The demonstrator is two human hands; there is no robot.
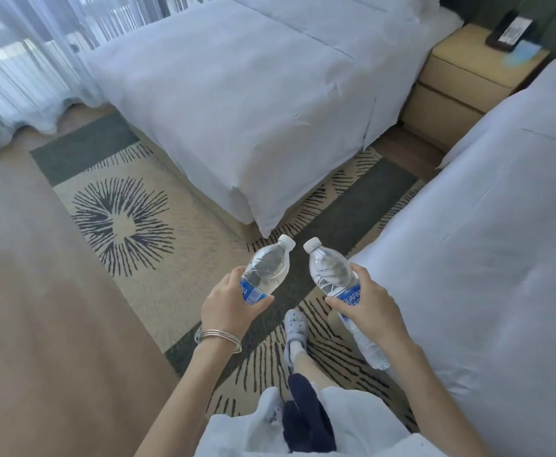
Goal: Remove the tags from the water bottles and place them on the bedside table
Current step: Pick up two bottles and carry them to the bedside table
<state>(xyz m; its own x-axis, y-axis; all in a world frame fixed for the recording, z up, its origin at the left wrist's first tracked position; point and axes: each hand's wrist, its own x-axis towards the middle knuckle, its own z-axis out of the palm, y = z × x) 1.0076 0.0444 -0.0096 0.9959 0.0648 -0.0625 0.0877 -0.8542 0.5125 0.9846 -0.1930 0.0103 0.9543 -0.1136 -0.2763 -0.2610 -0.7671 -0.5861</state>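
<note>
Bottle (266,268) clasped in curled left hand (227,308), second bottle (331,272) in curled right hand (365,303)

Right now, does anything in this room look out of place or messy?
Only one thing: on the bedside table, a blue paper by the phone seems to overhang the edge. The left hand grips the left bottle, the right hand the right bottle; both capped, nothing spilled.

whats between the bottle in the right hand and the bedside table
Head view: only a bare strip of patterned carpet lies between the bottle in the right hand and the bedside table; nothing stands on it.
</note>
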